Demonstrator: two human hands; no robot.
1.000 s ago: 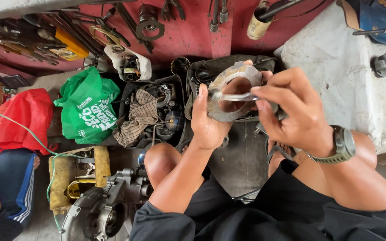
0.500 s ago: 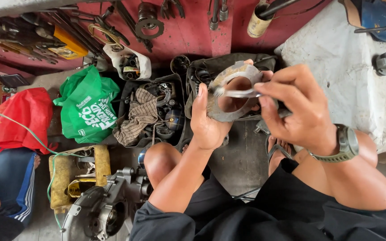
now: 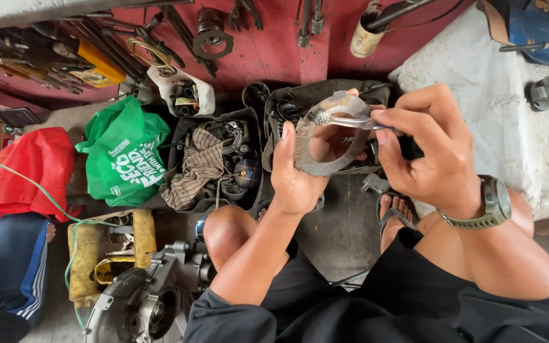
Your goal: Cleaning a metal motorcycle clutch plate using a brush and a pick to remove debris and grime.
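**Both hands closed on a metal ring part, tool tip at its rim**

Gripped in the left hand (image 3: 297, 174): a flat grey metal ring-shaped part with a wide round opening (image 3: 325, 166), held upright in front of the chest, above the knees. Palm sits behind its left edge, thumb along the rim, fingertips showing through at the far side. Surface looks worn and dull.

Right hand (image 3: 430, 149) pinches a slim silvery metal tool (image 3: 351, 121), fingers closed tight on its handle. Tool lies roughly level, tip touching the top rim of the ring. Cannot tell what kind of tip it has. Olive-green wristwatch (image 3: 494, 203) on the right wrist.

Just behind the ring: a dark open tray of parts (image 3: 281, 101). Left of it, a black tray of oily engine bits (image 3: 246, 168) with a striped brown rag (image 3: 198, 166) draped over them. Further left, a green plastic bag with white print (image 3: 125, 152), then a red bag (image 3: 30, 168). White cut plastic container of small parts (image 3: 185, 92) sits above the trays.

Red workshop shelf (image 3: 268, 54) across the top, with wrenches and a round gear lying on it. Grey engine casing (image 3: 138, 298) on the floor by the left knee, beside a yellowish block (image 3: 84, 257). Sandalled foot (image 3: 395, 213) below the right hand. Another person's leg in blue striped trousers (image 3: 17, 267) at far left.
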